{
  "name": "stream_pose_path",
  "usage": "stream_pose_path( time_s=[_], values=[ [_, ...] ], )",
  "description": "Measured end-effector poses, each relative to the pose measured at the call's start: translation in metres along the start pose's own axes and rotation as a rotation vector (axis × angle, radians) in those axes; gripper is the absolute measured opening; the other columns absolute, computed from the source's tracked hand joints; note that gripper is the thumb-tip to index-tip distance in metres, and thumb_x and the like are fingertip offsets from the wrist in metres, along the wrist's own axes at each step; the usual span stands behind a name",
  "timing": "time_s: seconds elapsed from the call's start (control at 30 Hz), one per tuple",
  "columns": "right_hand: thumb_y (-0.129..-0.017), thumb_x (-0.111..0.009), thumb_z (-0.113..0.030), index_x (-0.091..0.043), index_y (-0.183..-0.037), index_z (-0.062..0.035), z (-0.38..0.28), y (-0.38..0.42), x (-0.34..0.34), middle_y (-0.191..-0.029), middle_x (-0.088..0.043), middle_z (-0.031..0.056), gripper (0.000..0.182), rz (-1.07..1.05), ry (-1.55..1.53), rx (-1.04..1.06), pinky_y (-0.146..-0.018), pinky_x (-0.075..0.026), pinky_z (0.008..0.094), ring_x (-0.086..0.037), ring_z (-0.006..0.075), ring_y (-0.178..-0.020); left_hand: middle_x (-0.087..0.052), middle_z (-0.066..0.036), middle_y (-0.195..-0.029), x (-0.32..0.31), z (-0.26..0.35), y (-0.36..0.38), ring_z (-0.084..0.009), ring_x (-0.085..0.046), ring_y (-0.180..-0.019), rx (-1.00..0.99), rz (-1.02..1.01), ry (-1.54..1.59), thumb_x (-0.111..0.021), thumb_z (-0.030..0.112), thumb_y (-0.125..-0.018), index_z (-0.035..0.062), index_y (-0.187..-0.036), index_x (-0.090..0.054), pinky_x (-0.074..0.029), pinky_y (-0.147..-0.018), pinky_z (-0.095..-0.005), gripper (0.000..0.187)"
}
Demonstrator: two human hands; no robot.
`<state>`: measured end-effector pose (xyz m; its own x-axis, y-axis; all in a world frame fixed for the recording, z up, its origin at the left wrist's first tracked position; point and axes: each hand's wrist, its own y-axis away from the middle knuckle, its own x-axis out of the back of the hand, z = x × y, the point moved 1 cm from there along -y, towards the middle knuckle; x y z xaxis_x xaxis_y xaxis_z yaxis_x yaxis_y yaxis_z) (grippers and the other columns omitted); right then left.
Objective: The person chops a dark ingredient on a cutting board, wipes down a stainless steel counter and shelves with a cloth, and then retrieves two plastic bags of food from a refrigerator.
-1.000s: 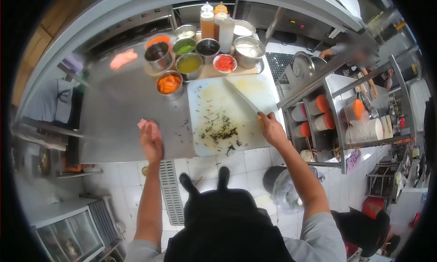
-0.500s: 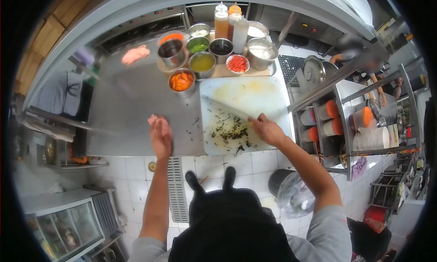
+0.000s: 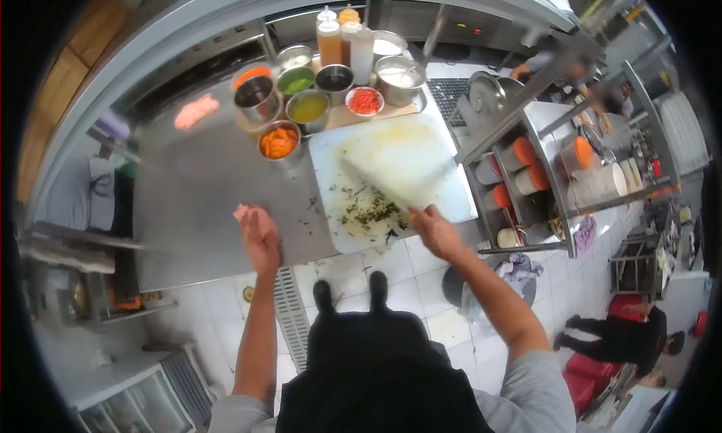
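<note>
Right hand (image 3: pixel 434 234): fingers closed round the handle of a knife (image 3: pixel 374 186), blade blurred, angled far-left over the white cutting board (image 3: pixel 406 143). Left hand (image 3: pixel 260 241): curled round a pink cloth (image 3: pixel 244 210), on the tabletop (image 3: pixel 203 185) left of the board; how tight, can't tell.

Risks, my read: dark chopped bits (image 3: pixel 368 207) sit toward the board's near side, close to the tabletop edge. A hard scrape nearward could dump them on the floor. No hand steadies the board, so it could skid. Wiping with the cloth while the knife's out could put fingers in the blade's path.

Containers, far side: metal cup (image 3: pixel 284 161) with orange pieces, nearest the board's far-left corner, easiest to clip. Beyond it, a pot (image 3: pixel 310 128) of yellow-green liquid; right of that, a small bowl (image 3: pixel 365 116) of red pieces. Farther right, a bigger pot (image 3: pixel 403 96), something white inside. Squeeze bottles (image 3: pixel 329 46) behind, upright.
</note>
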<state>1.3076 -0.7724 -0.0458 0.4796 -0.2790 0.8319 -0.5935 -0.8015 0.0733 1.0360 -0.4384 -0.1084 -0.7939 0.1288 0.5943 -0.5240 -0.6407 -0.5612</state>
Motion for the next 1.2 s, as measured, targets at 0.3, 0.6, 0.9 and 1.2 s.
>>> stream_pose_path(
  time_s=[0.3, 0.6, 0.9, 1.2],
  values=[
    [-0.1, -0.052, -0.017, -0.056, -0.132, -0.0062, -0.03, 0.087, -0.02, -0.1, -0.055, 0.026, 0.035, 0.497, 0.069, -0.465, -0.079, -0.048, 0.0471, -0.058, 0.0428, -0.087, -0.041, -0.026, -0.146, 0.017, -0.006, -0.01, -0.0488, -0.038, -0.134, -0.119, -0.137, -0.013, -0.061, -0.001, -0.084, 0.0058, -0.148, -0.034, -0.032, -0.11, -0.0505, 0.07],
    [-0.101, -0.051, -0.02, -0.055, -0.131, -0.0018, -0.154, 0.069, -0.131, -0.091, -0.053, 0.0289, 0.036, 0.53, -0.03, -0.506, -0.069, -0.049, 0.051, -0.058, 0.0449, -0.075, -0.038, -0.027, -0.144, 0.027, -0.008, -0.016, -0.0487, -0.039, -0.132, -0.153, -0.186, 0.023, -0.061, -0.008, -0.077, 0.0026, -0.147, -0.034, -0.033, -0.109, -0.0523, 0.076],
    [-0.099, -0.053, -0.019, -0.055, -0.131, -0.0035, -0.227, 0.047, -0.163, -0.09, -0.053, 0.0279, 0.036, 0.443, -0.19, -0.469, -0.069, -0.048, 0.0503, -0.057, 0.0448, -0.078, -0.038, -0.025, -0.143, 0.033, -0.01, -0.013, -0.0478, -0.037, -0.133, -0.056, -0.23, 0.074, -0.064, -0.008, -0.074, -0.0018, -0.145, -0.036, -0.031, -0.111, -0.0516, 0.077],
    [-0.1, -0.051, -0.021, -0.06, -0.126, -0.0044, -0.151, 0.037, -0.109, -0.092, -0.061, 0.0284, 0.032, 0.587, 0.092, -0.511, -0.076, -0.048, 0.051, -0.059, 0.0439, -0.084, -0.036, -0.025, -0.148, 0.032, -0.014, -0.013, -0.0466, -0.034, -0.137, -0.064, -0.214, 0.122, -0.061, -0.007, -0.076, 0.0005, -0.145, -0.036, -0.028, -0.113, -0.0524, 0.074]
  ],
)
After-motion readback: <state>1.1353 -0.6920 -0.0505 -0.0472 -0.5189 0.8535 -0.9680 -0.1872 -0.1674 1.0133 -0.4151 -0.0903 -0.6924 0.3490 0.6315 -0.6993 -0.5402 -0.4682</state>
